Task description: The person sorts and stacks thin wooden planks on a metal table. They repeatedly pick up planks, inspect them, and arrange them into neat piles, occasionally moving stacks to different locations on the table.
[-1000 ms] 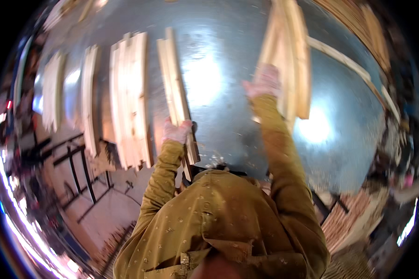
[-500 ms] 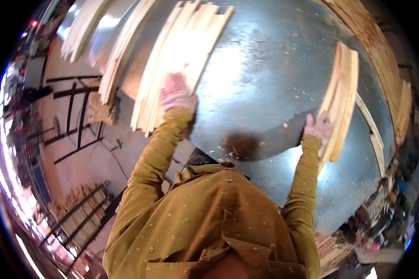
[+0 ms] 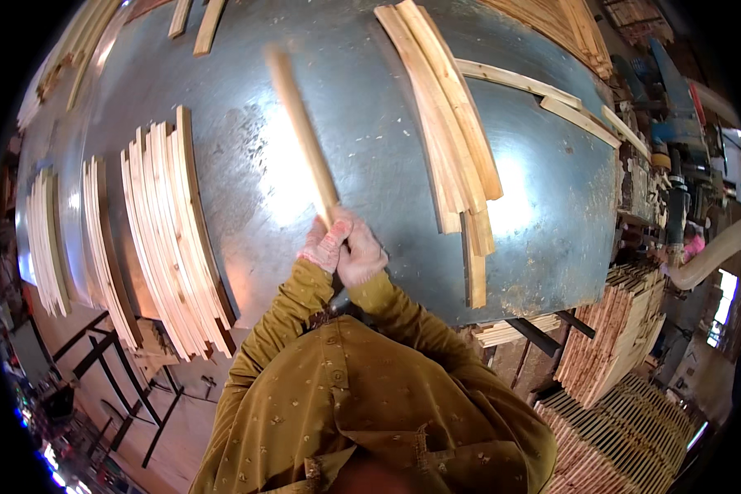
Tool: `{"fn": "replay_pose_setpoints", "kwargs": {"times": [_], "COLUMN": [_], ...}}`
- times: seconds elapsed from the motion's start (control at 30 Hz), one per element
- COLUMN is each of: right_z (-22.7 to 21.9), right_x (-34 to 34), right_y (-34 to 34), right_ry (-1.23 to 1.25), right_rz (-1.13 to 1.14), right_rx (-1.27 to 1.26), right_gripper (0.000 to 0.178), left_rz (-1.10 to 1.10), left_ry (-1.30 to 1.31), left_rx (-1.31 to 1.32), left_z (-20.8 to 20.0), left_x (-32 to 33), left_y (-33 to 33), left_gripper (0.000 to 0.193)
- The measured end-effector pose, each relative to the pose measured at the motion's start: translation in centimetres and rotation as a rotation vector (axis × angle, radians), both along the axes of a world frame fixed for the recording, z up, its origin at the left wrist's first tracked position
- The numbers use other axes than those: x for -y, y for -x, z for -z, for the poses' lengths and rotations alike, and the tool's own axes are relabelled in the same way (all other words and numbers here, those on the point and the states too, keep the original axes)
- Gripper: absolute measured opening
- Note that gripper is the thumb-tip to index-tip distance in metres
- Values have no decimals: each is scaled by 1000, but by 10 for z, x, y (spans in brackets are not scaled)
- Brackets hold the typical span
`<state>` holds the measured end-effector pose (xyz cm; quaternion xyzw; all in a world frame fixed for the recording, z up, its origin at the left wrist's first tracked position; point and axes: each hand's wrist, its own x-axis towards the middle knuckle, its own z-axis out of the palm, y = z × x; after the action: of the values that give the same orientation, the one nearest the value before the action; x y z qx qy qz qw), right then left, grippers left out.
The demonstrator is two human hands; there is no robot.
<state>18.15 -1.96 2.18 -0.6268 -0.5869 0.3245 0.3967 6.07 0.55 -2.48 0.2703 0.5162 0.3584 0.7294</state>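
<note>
Together in front of my body, my left hand (image 3: 322,244) and my right hand (image 3: 361,251) close round the near end of a wooden strip (image 3: 306,144). The strip points away over the metal tabletop (image 3: 247,107), its far end smeared by motion. To its left lies a row of wooden strips (image 3: 166,222) set side by side, their near ends uneven. On the right is a smaller pile of strips (image 3: 449,115), with shorter pieces (image 3: 476,259) sticking out at its near end. Both hands wear pale pink gloves.
More strips lie in narrow groups (image 3: 105,247) at the far left. Loose strips (image 3: 519,80) lie beyond the right pile. Stacked lumber (image 3: 609,337) stands below the table's right edge. A black metal frame (image 3: 123,375) stands on the floor at left.
My left hand has left the row of strips and my right hand has left the right pile. Both now meet on one strip. My view has turned toward the right.
</note>
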Motion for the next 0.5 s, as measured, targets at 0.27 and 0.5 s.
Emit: {"fn": "replay_pose_setpoints", "kwargs": {"times": [0.27,0.5], "right_z": [-33,-6], "right_x": [-53,-85], "right_y": [-215,-270], "right_ry": [233,738], "right_rz": [526,307], "right_rx": [1065,193], "right_gripper": [103,102], "left_rz": [306,127], "left_ry": [-468,-567], "left_rx": [-1196,-643], "left_z": [-107,-32], "left_x": [-309,-365], "left_y": [6,-30], "left_gripper": [46,55]}}
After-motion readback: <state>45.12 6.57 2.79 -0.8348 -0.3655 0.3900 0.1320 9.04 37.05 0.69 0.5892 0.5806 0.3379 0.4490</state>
